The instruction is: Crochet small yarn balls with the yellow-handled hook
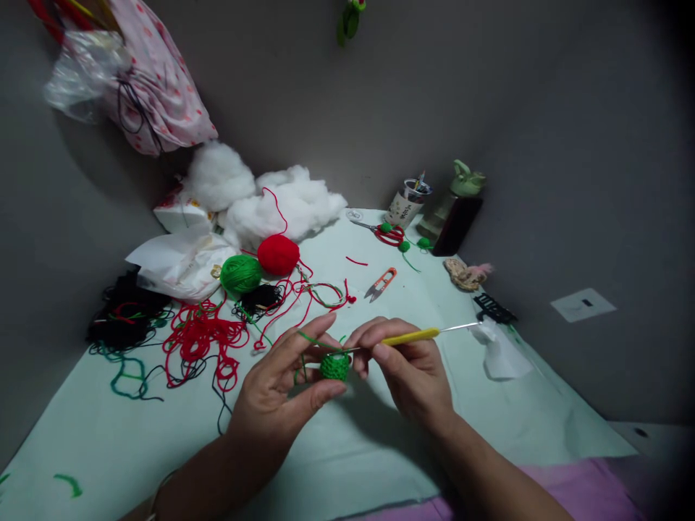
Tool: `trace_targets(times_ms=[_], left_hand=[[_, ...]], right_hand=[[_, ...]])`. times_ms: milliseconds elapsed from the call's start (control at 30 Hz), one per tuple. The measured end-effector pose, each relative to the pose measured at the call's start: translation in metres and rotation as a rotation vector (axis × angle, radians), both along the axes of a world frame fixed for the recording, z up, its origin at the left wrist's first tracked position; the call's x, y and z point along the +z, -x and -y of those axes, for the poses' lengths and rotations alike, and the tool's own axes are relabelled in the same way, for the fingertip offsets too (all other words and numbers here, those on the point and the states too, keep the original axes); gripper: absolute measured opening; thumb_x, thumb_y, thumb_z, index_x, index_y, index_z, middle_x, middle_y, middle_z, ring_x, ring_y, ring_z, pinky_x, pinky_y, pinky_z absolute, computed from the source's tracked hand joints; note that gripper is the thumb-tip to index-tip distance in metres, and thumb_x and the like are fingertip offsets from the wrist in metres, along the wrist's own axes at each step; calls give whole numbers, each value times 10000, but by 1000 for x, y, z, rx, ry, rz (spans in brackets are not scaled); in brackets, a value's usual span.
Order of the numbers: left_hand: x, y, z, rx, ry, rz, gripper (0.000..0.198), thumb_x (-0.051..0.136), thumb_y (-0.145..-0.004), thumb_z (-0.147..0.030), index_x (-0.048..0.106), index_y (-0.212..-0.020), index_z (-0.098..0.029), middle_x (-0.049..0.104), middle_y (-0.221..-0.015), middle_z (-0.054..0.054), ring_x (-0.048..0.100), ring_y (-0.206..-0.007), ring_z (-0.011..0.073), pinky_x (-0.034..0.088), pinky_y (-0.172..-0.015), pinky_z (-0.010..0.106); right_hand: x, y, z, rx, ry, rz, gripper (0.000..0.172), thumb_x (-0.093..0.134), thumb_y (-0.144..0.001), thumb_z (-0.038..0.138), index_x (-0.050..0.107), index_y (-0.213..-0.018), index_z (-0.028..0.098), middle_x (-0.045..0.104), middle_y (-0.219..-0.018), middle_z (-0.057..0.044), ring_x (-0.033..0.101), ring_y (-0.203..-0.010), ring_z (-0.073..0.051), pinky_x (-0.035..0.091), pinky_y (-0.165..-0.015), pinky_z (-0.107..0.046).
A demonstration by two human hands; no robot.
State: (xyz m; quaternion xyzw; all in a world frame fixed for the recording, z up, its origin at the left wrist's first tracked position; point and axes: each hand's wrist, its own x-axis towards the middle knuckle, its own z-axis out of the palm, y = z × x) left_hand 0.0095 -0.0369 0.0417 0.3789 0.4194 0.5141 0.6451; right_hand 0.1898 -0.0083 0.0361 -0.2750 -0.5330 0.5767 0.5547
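A small green crochet piece [334,367], cup-shaped and knitted in tight stitches, is pinched between the thumb and fingers of my left hand [279,380]. Green yarn runs over the fingers of that hand. My right hand [410,362] grips a crochet hook [411,337] by its yellow handle, and the metal tip reaches the upper edge of the green piece. The hook's other thin metal end points to the right. Behind my hands lie a green yarn ball [240,275] and a red yarn ball [279,255].
White stuffing [287,206] is heaped at the back. Tangled red yarn [203,340] and black yarn [122,315] lie left. Orange thread snips [381,284], red-handled scissors [389,234], a pen cup [405,206] and a bottle [453,210] stand or lie behind. White tissue [504,351] is at right.
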Motion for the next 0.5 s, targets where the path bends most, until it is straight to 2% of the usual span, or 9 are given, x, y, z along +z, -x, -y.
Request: trace_targets(times_ms=[100, 300, 500], left_hand=[[-3, 1, -1, 3, -15, -16, 583, 934, -700, -268, 756, -1254, -314, 703, -1025, 28, 696, -883, 182, 599, -850, 287], [-15, 5, -6, -97, -86, 31, 680, 915, -733, -240, 685, -1366, -333, 723, -979, 21, 706, -916, 174, 595, -855, 252], [-17, 4, -7, -106, -117, 36, 590, 902, -739, -224, 731, -1294, -331, 710, -927, 4, 698, -887, 152, 586, -809, 216]], right_hand=[[2, 0, 0, 29, 45, -44, 76, 728, -948, 278, 784, -992, 250, 753, -927, -37, 689, -680, -132, 588, -611, -258], [3, -2, -3, 143, 63, -110, 90, 687, -981, 263, 766, -1001, 224, 758, -955, -40, 708, -726, -115, 583, -665, -228], [2, -12, -6, 200, 3, -41, 124, 620, -1026, 288, 716, -1030, 210, 745, -967, -56, 713, -755, -131, 589, -697, -259]])
